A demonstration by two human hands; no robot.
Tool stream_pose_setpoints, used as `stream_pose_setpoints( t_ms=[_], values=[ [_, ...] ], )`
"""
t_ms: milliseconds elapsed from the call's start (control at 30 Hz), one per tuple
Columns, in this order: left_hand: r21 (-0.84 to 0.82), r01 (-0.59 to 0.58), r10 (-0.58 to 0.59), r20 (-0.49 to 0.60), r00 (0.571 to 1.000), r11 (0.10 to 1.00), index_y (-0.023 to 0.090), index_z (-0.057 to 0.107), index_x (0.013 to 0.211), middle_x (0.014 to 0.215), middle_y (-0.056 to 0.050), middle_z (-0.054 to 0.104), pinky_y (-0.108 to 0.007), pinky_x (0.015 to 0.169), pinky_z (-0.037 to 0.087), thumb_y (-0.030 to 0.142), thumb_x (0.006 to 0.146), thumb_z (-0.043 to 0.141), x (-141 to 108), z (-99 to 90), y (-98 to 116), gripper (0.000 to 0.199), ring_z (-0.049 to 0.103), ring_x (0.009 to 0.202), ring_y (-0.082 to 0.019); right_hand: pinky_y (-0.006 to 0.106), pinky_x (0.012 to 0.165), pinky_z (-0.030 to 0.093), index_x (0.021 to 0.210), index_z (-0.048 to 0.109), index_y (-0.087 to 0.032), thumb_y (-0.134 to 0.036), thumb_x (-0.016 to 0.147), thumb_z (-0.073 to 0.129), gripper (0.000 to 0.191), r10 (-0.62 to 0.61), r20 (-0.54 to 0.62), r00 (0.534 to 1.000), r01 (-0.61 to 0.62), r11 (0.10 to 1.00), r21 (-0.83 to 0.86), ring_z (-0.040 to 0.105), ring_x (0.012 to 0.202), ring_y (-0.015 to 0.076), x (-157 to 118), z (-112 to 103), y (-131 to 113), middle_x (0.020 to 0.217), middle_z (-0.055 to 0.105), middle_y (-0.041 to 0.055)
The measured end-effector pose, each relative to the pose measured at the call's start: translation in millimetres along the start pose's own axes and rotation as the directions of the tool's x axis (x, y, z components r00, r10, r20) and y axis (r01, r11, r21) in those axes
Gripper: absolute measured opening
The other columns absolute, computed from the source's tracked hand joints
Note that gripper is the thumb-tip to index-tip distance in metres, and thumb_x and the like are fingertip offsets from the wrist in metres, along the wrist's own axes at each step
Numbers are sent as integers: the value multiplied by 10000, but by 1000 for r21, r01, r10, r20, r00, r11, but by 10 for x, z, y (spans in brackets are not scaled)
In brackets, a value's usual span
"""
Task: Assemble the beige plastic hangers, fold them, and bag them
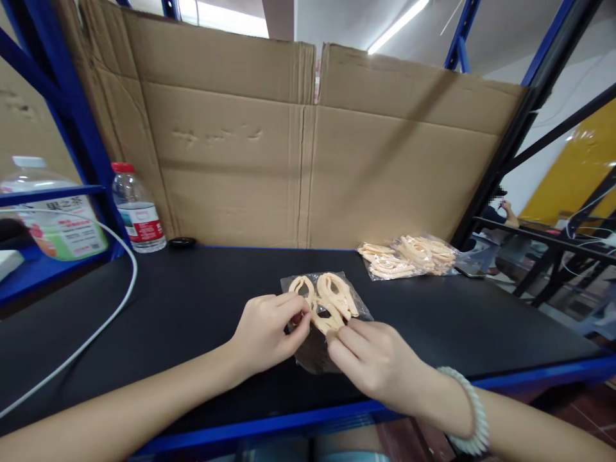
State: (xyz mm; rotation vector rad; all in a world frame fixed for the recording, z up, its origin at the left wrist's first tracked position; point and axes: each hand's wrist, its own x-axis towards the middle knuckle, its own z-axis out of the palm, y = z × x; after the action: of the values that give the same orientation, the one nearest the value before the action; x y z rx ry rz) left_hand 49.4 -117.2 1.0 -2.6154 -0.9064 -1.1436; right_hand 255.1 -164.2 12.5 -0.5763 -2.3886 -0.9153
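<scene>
In front of me a clear plastic bag (308, 359) lies on the black tabletop. Several cream-coloured looped bands (335, 292) are on or in it; which of the two I cannot tell. My left hand (272, 327) is at the bag's left side, thumb and fingertips pinched together by the lower loop. What they grip is hidden. From the lower right, my right hand (378, 359) has its curled fingers closed on the end of the lower looped band (327, 321). A pale bracelet circles the right wrist.
Filled bags of similar bands (414, 255) lie at the back right. At the left stand a red-capped water bottle (139, 212) and a large jug (62, 218). A white cable (108, 321) crosses the left side. Cardboard (231, 167) walls the back; a person (500, 208) sits far right.
</scene>
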Motion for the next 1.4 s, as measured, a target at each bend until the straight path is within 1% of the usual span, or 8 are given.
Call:
stream_pose_setpoints(
  t_ms=[300,467,600,700,900,1033,1200,1400],
  values=[
    [-17,13,-13,32,999,1000,180,620,759,604,44,559,-220,512,350,177,862,516,-8,-7,-22,146,456,476,-90,359,566,543,969,629,-49,-37,851,552,142,54,231,972,-46,998,-43,636,697,255,64,515,-25,764,660,116],
    [-38,37,-33,99,994,999,183,610,747,624,41,578,-220,505,347,188,861,515,-5,0,-49,148,468,486,-90,366,732,561,1081,614,-72,-27,854,518,250,151,384,911,-236,954,185,639,807,243,6,236,48,844,668,118],
    [-23,63,-60,113,992,998,191,619,782,668,30,588,-231,514,354,210,878,493,34,-82,-95,160,480,504,-100,341,797,537,1121,605,-160,-51,903,430,299,290,210,934,-357,798,485,614,895,200,-149,-75,280,932,666,84],
    [5,82,-82,170,982,997,192,608,893,779,10,605,-243,563,397,95,808,471,113,-236,-139,189,537,588,-121,387,959,474,1156,590,-211,-25,876,416,378,305,239,922,-387,741,548,538,1123,213,-337,-164,495,1133,613,88],
    [-206,-28,139,546,826,978,243,550,1069,1250,-45,515,-296,895,454,81,745,623,175,-467,-150,370,524,1118,-211,389,1081,374,1127,588,-259,-87,829,571,345,281,458,843,-529,585,615,409,1302,224,-655,-81,639,1431,367,67],
    [-258,19,136,568,811,966,245,569,953,1243,-29,500,-317,929,444,173,672,776,89,-415,-110,356,513,1120,-226,347,981,441,883,638,-209,-235,886,618,34,359,459,813,-582,463,668,548,1134,205,-669,13,609,1299,502,79],
    [-260,125,33,530,848,957,217,561,841,985,-8,602,-256,775,471,182,847,580,27,-311,-100,40,590,872,-152,346,890,471,820,619,-186,-320,931,565,183,463,451,763,-615,307,726,619,965,189,-620,71,638,1050,658,68],
    [-267,405,-252,463,850,875,218,535,856,674,44,629,-212,572,461,223,878,494,-13,-135,-173,46,590,589,-119,312,735,507,812,589,-162,-418,923,546,282,493,603,627,-704,27,709,663,754,175,-549,273,693,771,706,57]
  ],
)
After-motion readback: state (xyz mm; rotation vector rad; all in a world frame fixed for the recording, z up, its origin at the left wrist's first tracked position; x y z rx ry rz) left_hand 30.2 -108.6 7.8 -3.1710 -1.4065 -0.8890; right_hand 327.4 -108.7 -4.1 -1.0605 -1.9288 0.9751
